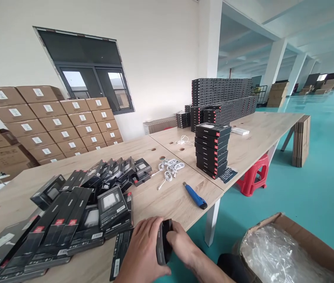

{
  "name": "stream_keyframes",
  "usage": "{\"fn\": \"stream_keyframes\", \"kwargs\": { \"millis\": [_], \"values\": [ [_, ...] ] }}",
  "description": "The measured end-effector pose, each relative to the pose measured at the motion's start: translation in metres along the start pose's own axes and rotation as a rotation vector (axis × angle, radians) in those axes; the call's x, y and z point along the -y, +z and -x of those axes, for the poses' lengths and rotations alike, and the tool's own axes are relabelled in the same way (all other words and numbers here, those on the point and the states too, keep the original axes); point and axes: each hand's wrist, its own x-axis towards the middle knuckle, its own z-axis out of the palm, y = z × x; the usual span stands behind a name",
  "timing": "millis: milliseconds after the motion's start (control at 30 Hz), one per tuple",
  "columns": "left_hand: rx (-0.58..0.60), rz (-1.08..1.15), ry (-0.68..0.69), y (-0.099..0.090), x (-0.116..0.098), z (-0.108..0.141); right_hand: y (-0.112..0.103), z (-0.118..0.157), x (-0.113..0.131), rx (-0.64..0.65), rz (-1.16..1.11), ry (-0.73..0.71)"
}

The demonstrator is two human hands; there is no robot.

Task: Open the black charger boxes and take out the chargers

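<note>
My left hand [143, 253] is wrapped round a small black box [163, 245], held on its edge at the table's front. The thumb of my right hand [181, 243] presses at the box's near side; its other fingers are hidden behind it. Left of my hands lies a jumbled pile of black boxes [77, 208], several with red labels and pictures of a white device. Another black box [120, 251] lies partly under my left hand. Beyond my hands a blue utility knife [195, 195] rests on the wood, with coiled white cables [169, 169] further back.
A neat stack of black boxes [212, 151] stands on the table [167, 206], with long rows of them [222, 98] behind. At lower right an open carton [311, 239] holds clear plastic wrap. A red stool [255, 177] is by the table; cartons [56, 122] line the wall.
</note>
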Motion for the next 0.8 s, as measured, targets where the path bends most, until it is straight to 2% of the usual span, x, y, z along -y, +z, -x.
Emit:
{"fn": "stream_keyframes", "kwargs": {
  "millis": [100,133,200,300,333,400,500,567,700,800],
  "values": [
    [-0.016,0.026,-0.089,-0.012,0.008,0.004,-0.002,-0.005,-0.001,0.04,-0.09,0.099],
    [-0.038,0.01,-0.102,-0.014,0.011,0.005,-0.002,-0.004,0.0,0.051,-0.072,0.091],
    [-0.106,-0.051,-0.101,-0.013,0.017,0.007,0.001,0.0,0.003,0.021,0.085,-0.078],
    [-0.206,-0.158,-0.053,-0.007,0.022,0.009,0.008,0.011,0.011,-0.053,0.468,-0.508],
    [-0.227,-0.183,-0.039,-0.005,0.022,0.01,0.01,0.014,0.013,-0.048,0.581,-0.597],
    [-0.261,-0.216,-0.041,-0.002,0.022,0.01,0.011,0.016,0.012,-0.043,0.755,-0.66],
    [-0.312,-0.264,-0.072,-0.001,0.02,0.01,0.01,0.009,0.002,-0.071,0.882,-0.596],
    [-0.331,-0.299,-0.059,0.0,0.019,0.01,0.011,0.003,-0.006,-0.034,0.837,-0.505],
    [-0.325,-0.304,-0.026,0.003,0.018,0.013,0.018,-0.004,-0.011,0.071,0.524,-0.189],
    [-0.293,-0.253,-0.065,-0.003,0.019,0.017,0.022,-0.006,-0.005,0.056,0.241,-0.08]
  ]
}}
